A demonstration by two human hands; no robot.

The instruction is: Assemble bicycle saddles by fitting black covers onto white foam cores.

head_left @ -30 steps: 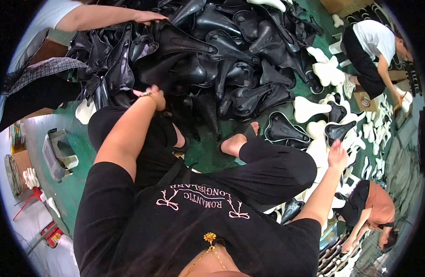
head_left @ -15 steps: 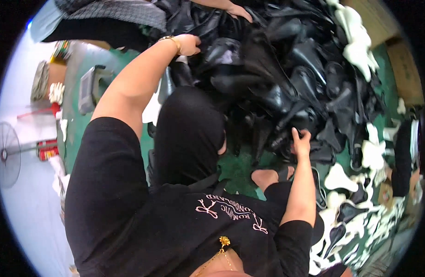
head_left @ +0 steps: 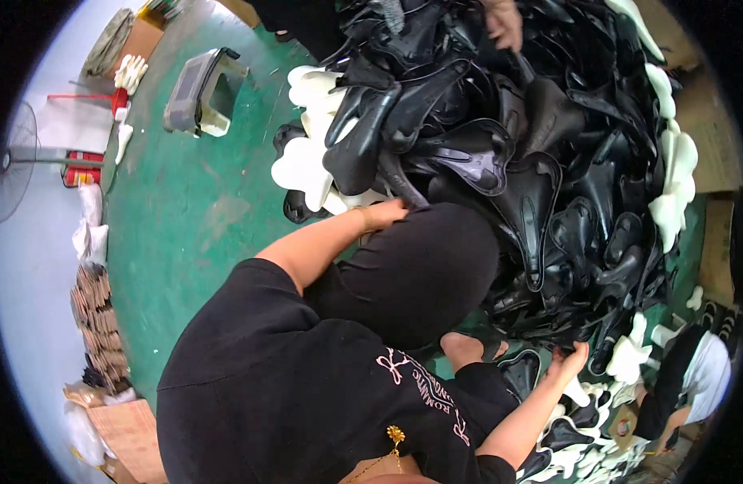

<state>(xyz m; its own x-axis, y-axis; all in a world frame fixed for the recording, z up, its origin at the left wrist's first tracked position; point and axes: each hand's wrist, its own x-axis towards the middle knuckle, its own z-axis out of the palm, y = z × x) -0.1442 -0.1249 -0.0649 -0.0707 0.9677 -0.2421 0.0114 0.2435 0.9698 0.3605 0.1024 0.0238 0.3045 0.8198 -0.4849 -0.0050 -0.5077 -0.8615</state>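
Observation:
A big heap of black bicycle saddle shells and covers (head_left: 532, 214) lies before me. My left hand (head_left: 386, 214) is beside my bent knee, close to the narrow end of a black saddle piece (head_left: 402, 179); its fingertips are partly hidden by the knee. My right hand (head_left: 566, 365) is at the heap's near right edge. Its fingers are bent against dark pieces there, and what they grip is hard to make out. White saddle-shaped foam pads (head_left: 303, 165) lie to the left of the heap, partly under black saddles.
Across the heap a co-worker's hand (head_left: 503, 26) touches a black saddle's nose. More white pads (head_left: 674, 177) line the right side and lie strewn at lower right (head_left: 585, 460). A grey plastic stool (head_left: 200, 93) stands on the green floor at left. Another person (head_left: 694, 379) bends at far right.
My view has turned, so the heap shows lower and the floor at left shows more. My left hand has drawn back from the heap to my knee. My right hand has moved along the near edge.

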